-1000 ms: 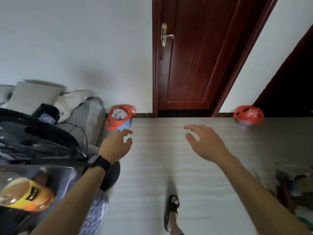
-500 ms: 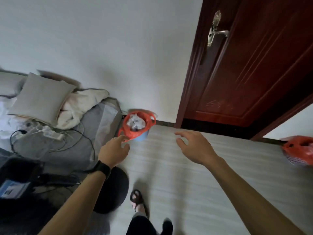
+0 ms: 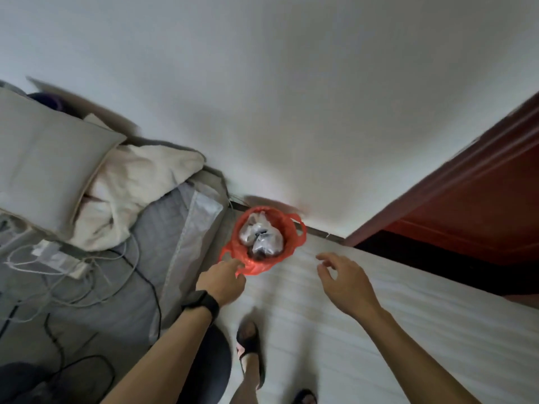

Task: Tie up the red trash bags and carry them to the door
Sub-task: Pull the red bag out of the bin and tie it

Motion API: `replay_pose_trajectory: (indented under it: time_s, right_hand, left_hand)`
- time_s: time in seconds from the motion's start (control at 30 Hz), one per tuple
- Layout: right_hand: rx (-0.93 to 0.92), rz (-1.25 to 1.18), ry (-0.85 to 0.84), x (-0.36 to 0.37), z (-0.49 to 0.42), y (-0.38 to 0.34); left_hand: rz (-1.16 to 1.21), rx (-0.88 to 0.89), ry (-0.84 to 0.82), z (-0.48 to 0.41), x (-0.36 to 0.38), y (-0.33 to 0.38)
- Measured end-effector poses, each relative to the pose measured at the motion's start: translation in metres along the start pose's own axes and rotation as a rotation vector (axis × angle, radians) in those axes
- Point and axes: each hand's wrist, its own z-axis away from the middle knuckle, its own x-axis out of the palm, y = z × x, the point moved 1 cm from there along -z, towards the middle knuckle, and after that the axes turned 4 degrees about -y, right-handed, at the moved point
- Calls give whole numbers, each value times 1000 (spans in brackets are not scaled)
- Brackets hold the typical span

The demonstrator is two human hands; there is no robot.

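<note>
Both hands have closed in on one red trash bag (image 3: 264, 249): left fingers (image 3: 230, 265) touching its rim, right fingers (image 3: 328, 258) spread loose.

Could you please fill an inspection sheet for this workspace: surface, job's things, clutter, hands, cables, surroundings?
Surface: pale striped floor, bare near the bag.
Job's things: one red trash bag, open and untied, at the wall; crumpled wrappers inside.
Clutter: pillow and blanket on the grey mattress.
Hands: left hand at the bag's near handle, grip unclear; right hand open, apart.
Cables: power strip, tangled cords on mattress.
Surroundings: white wall; dark red door at right.
</note>
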Motion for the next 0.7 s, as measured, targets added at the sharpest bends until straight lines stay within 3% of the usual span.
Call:
replay_pose_trajectory:
  time_s: [0.1,0.3,0.57,0.7]
  right_hand:
    - [29,-14,-36,29,-77,12]
    - [205,-258,-57,122,-230,79]
    - [568,-740,-135,285,-348,202]
    - [601,-867,-213,321,-383,235]
  left_hand:
    - [6,-40,-62,-74,13,-23]
    - [370,-248,-125,-224,99,-84]
    - [964,-761,280,-330,261,-146]
    - [1261,-827,310,-375,299,-178]
